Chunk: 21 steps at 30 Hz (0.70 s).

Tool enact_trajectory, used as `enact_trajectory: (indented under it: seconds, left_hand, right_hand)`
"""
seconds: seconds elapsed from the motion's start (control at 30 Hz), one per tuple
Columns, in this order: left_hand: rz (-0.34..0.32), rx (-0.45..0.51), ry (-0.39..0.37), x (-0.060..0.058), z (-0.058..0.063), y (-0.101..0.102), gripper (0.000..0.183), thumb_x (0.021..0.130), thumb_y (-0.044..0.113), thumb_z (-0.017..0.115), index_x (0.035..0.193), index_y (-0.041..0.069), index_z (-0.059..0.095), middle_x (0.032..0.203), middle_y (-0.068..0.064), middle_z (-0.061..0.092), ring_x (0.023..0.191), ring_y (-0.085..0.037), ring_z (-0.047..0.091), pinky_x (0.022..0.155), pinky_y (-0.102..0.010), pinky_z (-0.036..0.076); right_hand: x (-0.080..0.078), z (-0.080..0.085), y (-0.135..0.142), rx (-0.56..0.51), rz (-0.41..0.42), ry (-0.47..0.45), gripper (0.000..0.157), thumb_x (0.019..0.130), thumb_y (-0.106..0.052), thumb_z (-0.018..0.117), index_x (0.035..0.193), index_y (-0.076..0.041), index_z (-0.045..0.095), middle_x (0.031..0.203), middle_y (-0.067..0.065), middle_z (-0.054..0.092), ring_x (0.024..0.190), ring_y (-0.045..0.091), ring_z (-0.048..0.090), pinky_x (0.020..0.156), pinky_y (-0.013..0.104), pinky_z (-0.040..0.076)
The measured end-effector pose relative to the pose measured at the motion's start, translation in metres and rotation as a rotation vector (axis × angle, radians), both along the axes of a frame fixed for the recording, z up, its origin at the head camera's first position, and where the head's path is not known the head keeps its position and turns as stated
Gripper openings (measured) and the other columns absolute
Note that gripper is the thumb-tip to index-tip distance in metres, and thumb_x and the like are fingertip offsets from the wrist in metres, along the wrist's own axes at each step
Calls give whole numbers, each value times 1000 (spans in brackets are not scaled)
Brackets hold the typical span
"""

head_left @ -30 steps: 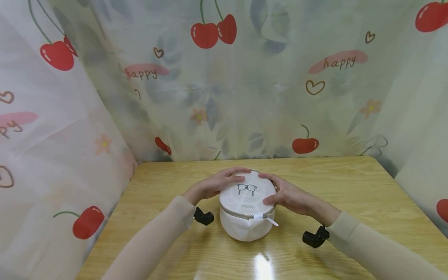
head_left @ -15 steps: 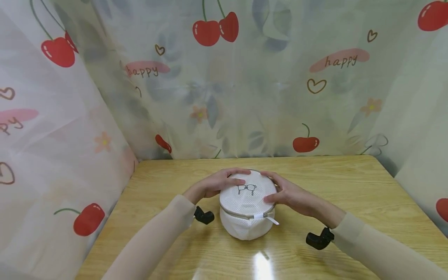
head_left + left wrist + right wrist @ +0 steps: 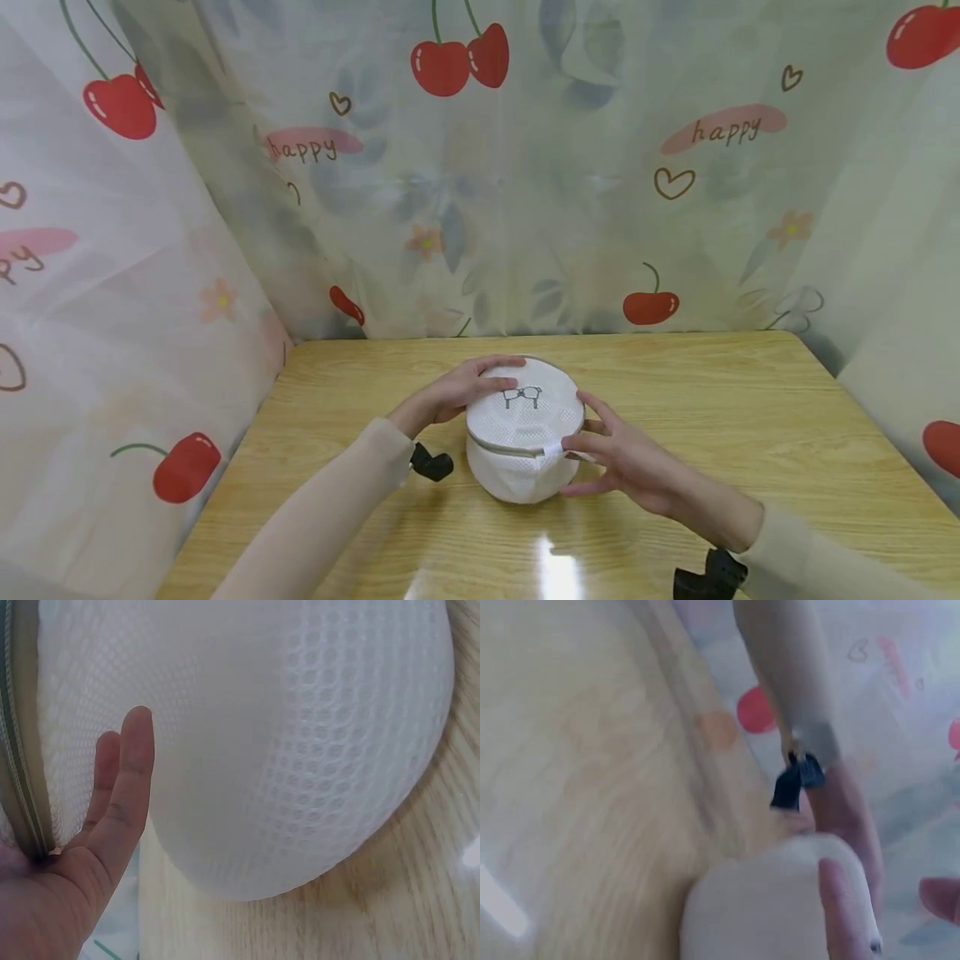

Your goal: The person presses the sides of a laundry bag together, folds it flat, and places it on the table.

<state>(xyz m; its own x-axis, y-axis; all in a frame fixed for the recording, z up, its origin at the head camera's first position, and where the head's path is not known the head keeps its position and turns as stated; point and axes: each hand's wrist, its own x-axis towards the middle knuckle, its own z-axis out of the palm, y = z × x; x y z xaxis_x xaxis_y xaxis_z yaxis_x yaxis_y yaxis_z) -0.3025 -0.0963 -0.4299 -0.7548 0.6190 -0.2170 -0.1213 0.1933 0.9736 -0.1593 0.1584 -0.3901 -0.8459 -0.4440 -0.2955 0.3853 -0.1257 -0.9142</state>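
Observation:
A round white mesh laundry bag [image 3: 517, 425] sits upright on the table, its lid printed with a small dark line drawing. A zipper [image 3: 502, 450] runs round the lid's edge, with a white tab at the front right. My left hand [image 3: 468, 387] grips the bag's far left side, thumb and a finger over the lid. In the left wrist view, fingers [image 3: 124, 787] lie along the mesh wall below the zipper. My right hand [image 3: 622, 454] is spread at the bag's right side, its fingertips right at the zipper tab, which they partly hide.
The wooden table [image 3: 712, 392] extends around the bag, with glare near its front. A cherry-printed curtain [image 3: 517, 208] hangs behind and on both sides. A black wrist camera [image 3: 431, 462] hangs below the left sleeve, another below the right.
My right hand has left the lid's right side and come down and nearer to the zipper tab, fingers spreading. The left hand keeps its hold, and the bag has barely shifted.

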Motion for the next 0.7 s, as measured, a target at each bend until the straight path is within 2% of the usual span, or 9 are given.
enact_trajectory:
  seconds: [0.03,0.1,0.27,0.37,0.5,0.57,0.7]
  left_hand:
    - [8,1,3,0,-1,0,49,91,33,70,138,30,56,142,-1,50,107,-19,63,76,-34,56]
    - [24,-1,7,1,-2,-1,48,92,33,70,138,30,57,138,-3,53,103,-20,64,74,-33,56]
    - [39,-11,26,3,-5,0,47,93,32,69,138,30,56,133,-5,56,96,-21,66,69,-33,56]
    - [47,-17,28,4,-6,1,46,93,32,69,137,30,57,135,-4,55,94,-20,66,68,-32,56]
    - [48,-24,17,3,-7,1,45,94,33,68,137,29,57,136,-3,53,92,-19,65,68,-30,55]
    - [37,-31,13,3,-7,0,44,94,34,67,137,28,57,137,-3,53,92,-19,65,68,-30,55]
    - [25,-56,10,3,-7,-2,42,95,34,66,135,28,58,142,-2,50,96,-19,64,70,-30,54]
  right_hand:
    - [3,0,-3,-29,-7,-15,94,94,-11,63,158,-25,-6,156,22,8,141,47,25,88,59,49]
    - [8,-1,-10,-77,-16,-28,95,95,-10,62,157,-25,-7,156,22,9,140,46,27,90,59,48]
    - [13,-9,-26,-169,-72,-15,92,93,-3,62,158,-26,2,159,16,-1,138,41,33,96,55,47]
    - [12,-15,-34,-167,-105,14,90,90,1,64,157,-26,11,158,11,-8,133,38,39,98,50,47]
    - [11,-24,-39,-120,-108,72,86,89,1,65,156,-26,18,158,13,-8,126,34,46,102,44,44]
    - [10,-28,-41,-107,-114,99,84,90,1,65,156,-27,20,158,12,-8,129,32,43,104,41,43]
    - [7,-36,-43,-87,-142,126,83,89,2,65,155,-30,25,160,7,-8,139,28,28,104,36,42]
